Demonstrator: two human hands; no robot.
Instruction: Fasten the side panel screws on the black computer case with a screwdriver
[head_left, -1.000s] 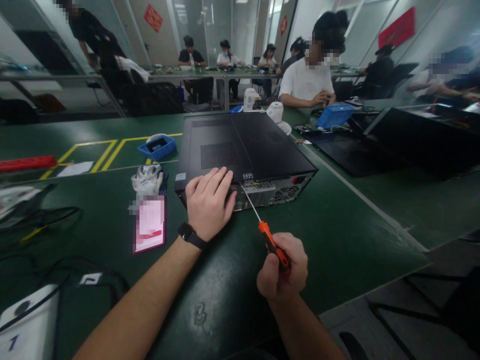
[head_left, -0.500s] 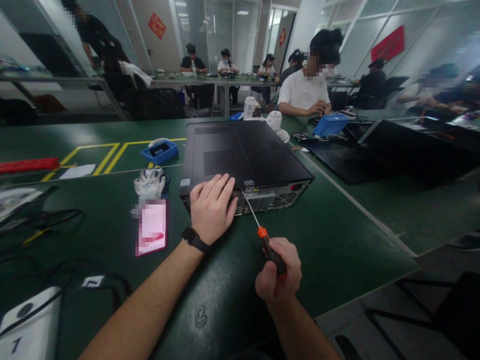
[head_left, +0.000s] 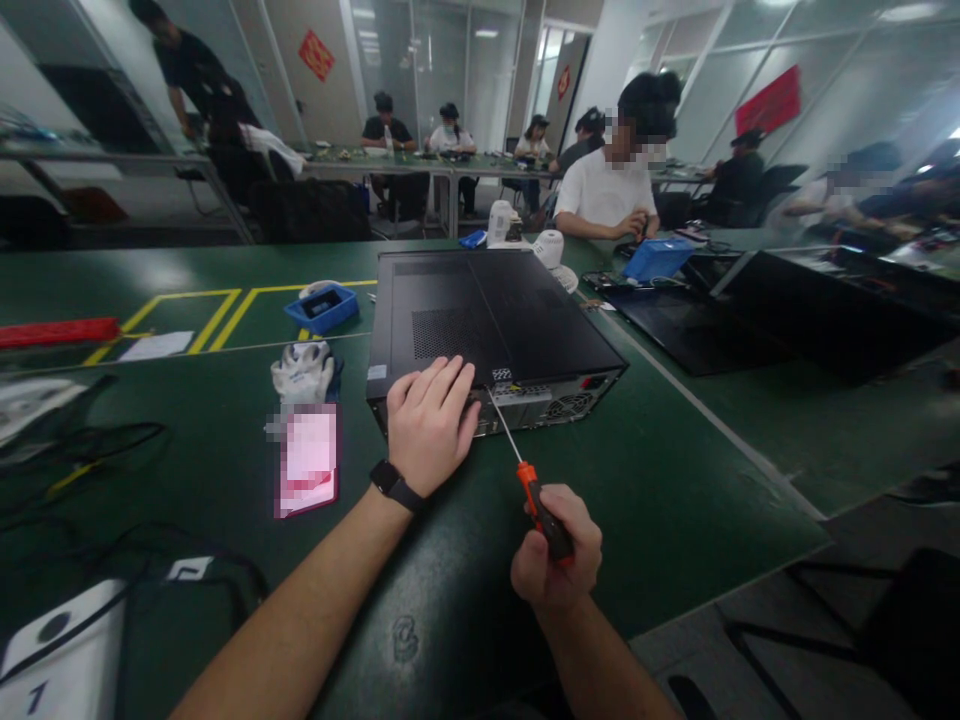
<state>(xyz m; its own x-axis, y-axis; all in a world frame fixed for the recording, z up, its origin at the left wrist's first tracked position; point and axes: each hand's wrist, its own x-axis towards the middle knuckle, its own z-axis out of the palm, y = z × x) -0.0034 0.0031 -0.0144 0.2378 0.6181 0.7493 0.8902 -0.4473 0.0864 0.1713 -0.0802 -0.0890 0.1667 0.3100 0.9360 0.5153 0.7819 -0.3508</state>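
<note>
A black desktop computer case [head_left: 517,300] lies flat on the green table, its rear panel with the fan grille [head_left: 571,403] facing me. My left hand [head_left: 431,420] rests on the near top edge, fingers lying flat over the cover and thumb by the rear panel. Wrapped around the handle of an orange-and-black screwdriver [head_left: 540,505] is my right hand [head_left: 562,560]. The screwdriver's shaft slopes up to the case's rear edge, just right of my left hand. At this size I cannot make out what its tip touches.
Left of the case are white gloves [head_left: 304,372], a lit pink-screened phone [head_left: 309,465] and a blue tray [head_left: 322,310]. Cables and a white device [head_left: 64,640] sit at lower left. Dark panels [head_left: 690,325] lie to the right. Across the table sits a person in white [head_left: 607,195].
The view has tilted slightly, so the case sits a little lower in the picture. Both hands keep their places, and the screwdriver still points at the same rear edge.
</note>
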